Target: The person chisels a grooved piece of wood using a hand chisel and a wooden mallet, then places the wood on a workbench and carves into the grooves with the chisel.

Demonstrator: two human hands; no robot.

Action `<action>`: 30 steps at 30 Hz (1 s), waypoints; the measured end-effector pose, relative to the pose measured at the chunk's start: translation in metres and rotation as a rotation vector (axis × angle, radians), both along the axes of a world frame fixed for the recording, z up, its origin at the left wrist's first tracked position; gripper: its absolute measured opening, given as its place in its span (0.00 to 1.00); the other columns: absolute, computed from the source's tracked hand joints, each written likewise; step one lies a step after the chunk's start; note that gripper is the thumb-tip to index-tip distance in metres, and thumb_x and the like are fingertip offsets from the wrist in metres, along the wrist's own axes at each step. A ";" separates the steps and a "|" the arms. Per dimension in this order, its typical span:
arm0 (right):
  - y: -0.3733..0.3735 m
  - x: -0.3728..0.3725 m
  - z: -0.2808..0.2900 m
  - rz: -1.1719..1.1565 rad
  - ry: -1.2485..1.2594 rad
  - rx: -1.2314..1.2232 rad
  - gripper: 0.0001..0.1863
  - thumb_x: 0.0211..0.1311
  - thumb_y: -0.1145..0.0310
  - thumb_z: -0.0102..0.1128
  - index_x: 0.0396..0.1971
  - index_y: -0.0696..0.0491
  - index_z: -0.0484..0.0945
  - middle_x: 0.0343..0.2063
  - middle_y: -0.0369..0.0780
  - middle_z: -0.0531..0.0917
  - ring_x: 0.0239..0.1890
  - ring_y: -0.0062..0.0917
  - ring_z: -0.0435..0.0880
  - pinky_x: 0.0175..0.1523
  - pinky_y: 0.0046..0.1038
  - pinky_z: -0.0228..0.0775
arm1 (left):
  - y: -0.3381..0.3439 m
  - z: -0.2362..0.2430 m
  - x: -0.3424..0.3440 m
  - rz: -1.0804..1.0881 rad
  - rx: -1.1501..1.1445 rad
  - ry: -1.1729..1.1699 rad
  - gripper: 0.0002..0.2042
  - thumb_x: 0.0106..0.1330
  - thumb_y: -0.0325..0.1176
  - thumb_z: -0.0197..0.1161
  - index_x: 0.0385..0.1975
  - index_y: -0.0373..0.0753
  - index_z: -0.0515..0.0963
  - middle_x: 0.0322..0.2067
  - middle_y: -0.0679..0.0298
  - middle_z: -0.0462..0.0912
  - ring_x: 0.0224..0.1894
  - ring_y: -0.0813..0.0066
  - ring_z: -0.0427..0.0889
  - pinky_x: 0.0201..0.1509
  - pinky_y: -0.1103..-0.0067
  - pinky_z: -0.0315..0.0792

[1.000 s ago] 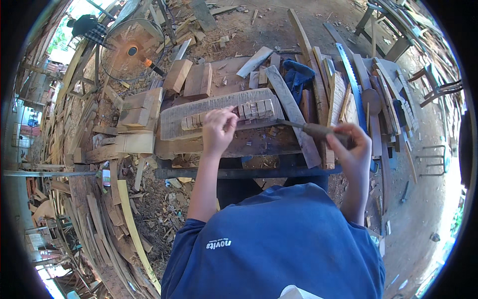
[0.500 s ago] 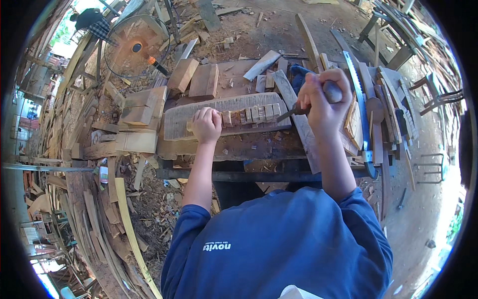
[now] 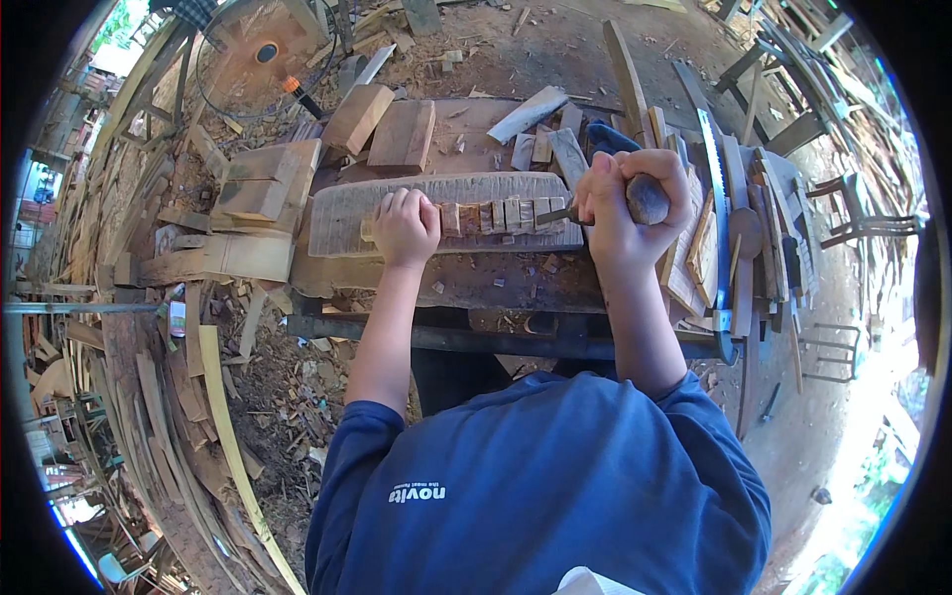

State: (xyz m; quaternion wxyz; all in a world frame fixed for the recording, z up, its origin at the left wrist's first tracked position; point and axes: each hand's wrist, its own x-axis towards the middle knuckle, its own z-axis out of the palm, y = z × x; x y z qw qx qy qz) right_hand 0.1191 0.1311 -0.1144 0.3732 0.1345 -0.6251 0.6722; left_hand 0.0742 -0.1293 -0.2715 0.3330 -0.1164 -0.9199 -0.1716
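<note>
A narrow notched wooden strip (image 3: 484, 218) lies lengthwise on a thick grey board (image 3: 342, 223) on the workbench. My left hand (image 3: 405, 228) is closed over the strip's left part, its fingers wrapped round it and hiding that end. In my right hand (image 3: 620, 223) is a chisel, gripped in a fist with the rounded butt of its wooden handle (image 3: 648, 199) showing above the thumb side. The dark chisel blade (image 3: 563, 215) points left, and its tip meets the last blocks at the strip's right end.
A handsaw (image 3: 716, 178) with a blue edge lies right of my right hand among stacked boards. Wood blocks (image 3: 403, 137) stand behind the grey board, near a blue cloth (image 3: 610, 139). Further left are a round fan (image 3: 266, 53) and piled timber offcuts (image 3: 174, 397).
The chisel has moved left, and its tip has gone from beside the strip's right end onto its last blocks. My left hand keeps its hold. The whole view has shifted slightly.
</note>
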 end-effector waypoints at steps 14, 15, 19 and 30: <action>-0.008 0.008 0.002 -0.008 0.014 0.068 0.09 0.59 0.85 0.66 0.30 0.57 0.76 0.23 0.32 0.77 0.23 0.11 0.73 0.29 0.16 0.64 | 0.001 0.004 0.001 0.017 0.016 -0.021 0.08 0.64 0.34 0.55 0.23 0.41 0.73 0.25 0.61 0.75 0.33 0.55 0.78 0.40 0.63 0.72; -0.009 0.009 0.002 0.018 -0.008 0.035 0.09 0.58 0.85 0.67 0.30 0.57 0.76 0.23 0.32 0.77 0.23 0.11 0.74 0.30 0.16 0.64 | 0.000 0.003 0.001 0.019 0.017 -0.028 0.08 0.64 0.34 0.55 0.23 0.41 0.73 0.25 0.61 0.75 0.33 0.55 0.78 0.40 0.63 0.72; -0.009 0.010 -0.004 -0.008 -0.026 0.047 0.10 0.57 0.85 0.67 0.30 0.56 0.75 0.24 0.33 0.78 0.25 0.13 0.75 0.30 0.17 0.66 | 0.000 0.003 0.002 0.006 0.014 -0.021 0.08 0.64 0.34 0.55 0.23 0.41 0.73 0.25 0.61 0.75 0.33 0.56 0.77 0.39 0.63 0.71; -0.031 0.012 0.006 0.069 0.099 0.308 0.15 0.52 0.90 0.64 0.30 0.56 0.70 0.16 0.41 0.76 0.13 0.26 0.73 0.20 0.27 0.66 | 0.003 0.006 0.001 0.030 -0.007 -0.081 0.07 0.63 0.33 0.55 0.24 0.42 0.73 0.25 0.61 0.75 0.32 0.56 0.76 0.39 0.65 0.70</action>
